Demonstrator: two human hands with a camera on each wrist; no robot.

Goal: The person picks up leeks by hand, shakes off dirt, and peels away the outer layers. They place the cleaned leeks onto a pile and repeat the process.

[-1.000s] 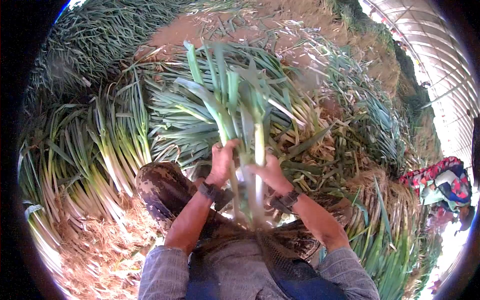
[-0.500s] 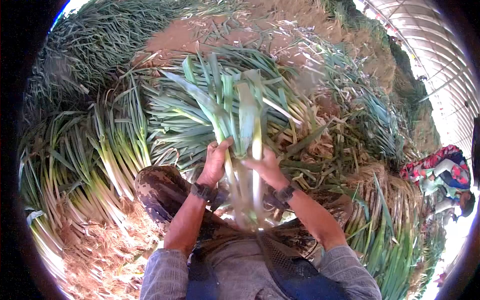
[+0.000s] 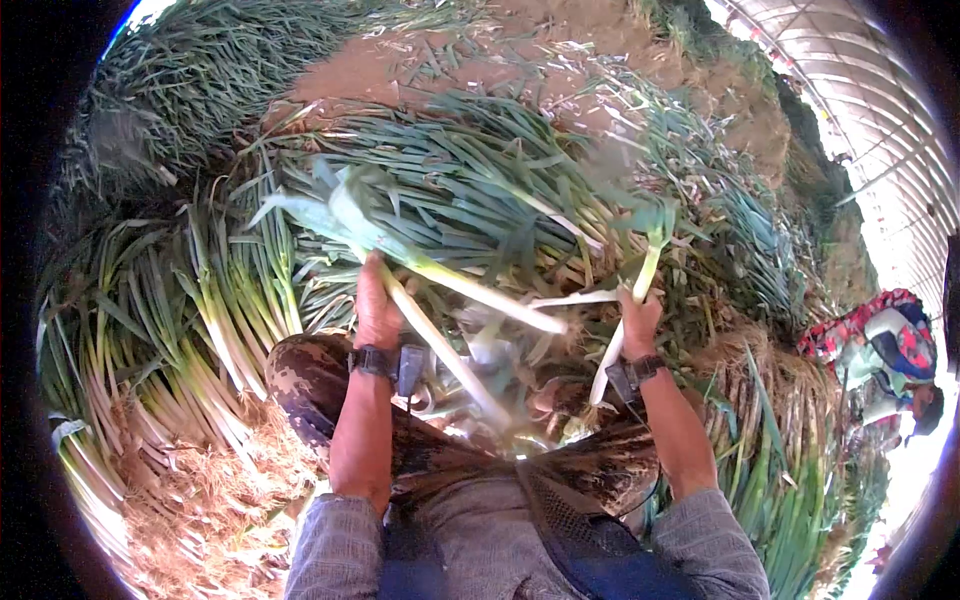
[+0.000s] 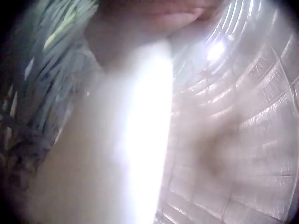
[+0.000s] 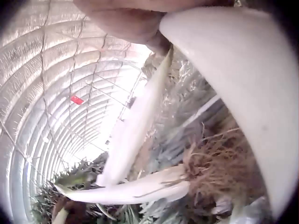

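My left hand (image 3: 376, 308) grips two long green onions at their green upper part. One green onion's white shank (image 3: 445, 350) slants down toward my lap; the other green onion (image 3: 495, 297) points right, its end blurred. In the left wrist view a pale shank (image 4: 140, 140) runs down from the fingers. My right hand (image 3: 640, 320) holds a single green onion (image 3: 608, 362) by its shank, leaves up and white end down. A pale strip (image 3: 575, 298) stretches left from those fingers; the right wrist view shows the white strip (image 5: 133, 130) hanging beneath them.
Trimmed-looking green onions (image 3: 430, 170) lie heaped ahead. Rooted bundles (image 3: 215, 310) stand at left, with more onions (image 3: 770, 470) at right. Scraps (image 3: 680, 260) litter the soil. Another person (image 3: 880, 350) is at far right, under the arched greenhouse roof (image 3: 850, 90).
My hands have moved apart from the bunch held between them. The left hand has gone left with two onions, now tilted; the right has gone right with one onion and the strip.
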